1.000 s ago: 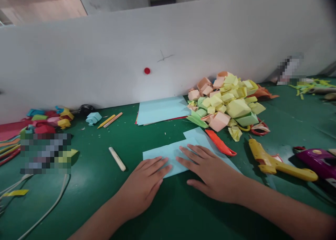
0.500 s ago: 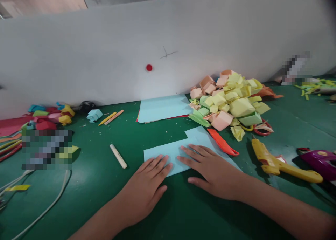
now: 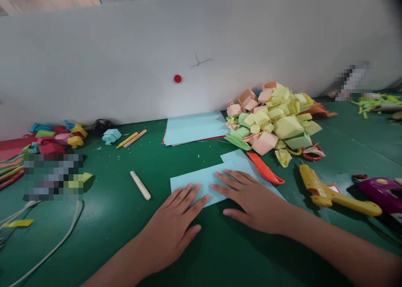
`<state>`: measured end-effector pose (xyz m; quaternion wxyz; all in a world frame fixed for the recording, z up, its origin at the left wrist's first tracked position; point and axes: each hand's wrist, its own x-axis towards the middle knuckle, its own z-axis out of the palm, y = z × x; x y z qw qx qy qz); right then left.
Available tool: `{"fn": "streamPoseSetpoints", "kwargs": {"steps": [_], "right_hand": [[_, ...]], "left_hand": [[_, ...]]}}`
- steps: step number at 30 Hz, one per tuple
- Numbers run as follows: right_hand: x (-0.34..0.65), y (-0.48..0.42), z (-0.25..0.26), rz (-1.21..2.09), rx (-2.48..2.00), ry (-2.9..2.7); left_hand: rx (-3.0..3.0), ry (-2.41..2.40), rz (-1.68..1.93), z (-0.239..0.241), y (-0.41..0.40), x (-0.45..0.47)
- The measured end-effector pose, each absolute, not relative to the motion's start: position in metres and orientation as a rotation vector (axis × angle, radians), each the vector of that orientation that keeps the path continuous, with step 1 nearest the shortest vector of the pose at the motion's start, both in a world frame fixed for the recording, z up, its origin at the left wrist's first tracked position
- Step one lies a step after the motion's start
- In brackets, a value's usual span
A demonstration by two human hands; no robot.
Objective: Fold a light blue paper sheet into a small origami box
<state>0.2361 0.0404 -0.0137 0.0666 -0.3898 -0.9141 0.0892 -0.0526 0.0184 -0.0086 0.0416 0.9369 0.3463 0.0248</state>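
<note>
A light blue sheet of paper (image 3: pixel 191 177) lies on the green table in front of me. My left hand (image 3: pixel 179 220) rests on its lower left part, fingers stretched out flat. My right hand (image 3: pixel 251 201) lies with spread fingers on its right part. Beneath my right hand and forearm is another piece of light blue paper (image 3: pixel 238 158), sticking out behind; whether the two are joined is hidden. An orange-red cutter (image 3: pixel 265 168) lies beside that paper. Left of my left hand is a whitish stick (image 3: pixel 140 185).
A pile of folded paper pieces (image 3: pixel 276 119) stands back right, near a yellow glue gun (image 3: pixel 333 192) and a purple tool (image 3: pixel 380 190). Blue sheets (image 3: pixel 194 127) lie by the white partition (image 3: pixel 141 60). Colourful paper pieces (image 3: pixel 59 138) and a white cable (image 3: pixel 70 232) are left.
Both hands stay flat on the paper, with only slight shifts of the fingers. The whole view has moved a little.
</note>
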Motion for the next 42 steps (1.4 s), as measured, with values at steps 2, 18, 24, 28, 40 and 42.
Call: {"fn": "streamPoseSetpoints", "kwargs": {"steps": [2,18,24,28,40,42], "right_hand": [[0.2363,0.0407,-0.0144,0.251,-1.171,-2.750],[0.2362,0.0400,-0.0188,0.161,-1.185,-2.732],[0.2361,0.0390,-0.0191,0.144,-1.188,-2.731],[0.2361,0.0378,-0.0198,0.137,-1.185,-2.705],[0.2360,0.0359,-0.0195,0.129,-1.225,-2.724],[0.2363,0.0359,-0.0201,0.131,-1.219,-2.719]], "left_hand": [[2.865,1.062,0.077,-0.0090,0.0181,-0.0530],[2.856,1.107,0.058,-0.0089,0.0160,-0.0513],[2.845,1.106,0.058,-0.0100,0.0164,-0.0526],[2.840,1.095,0.089,-0.0090,0.0170,-0.0523],[2.847,1.082,0.062,-0.0086,0.0182,-0.0530],[2.850,1.045,0.067,-0.0058,0.0188,-0.0526]]}}
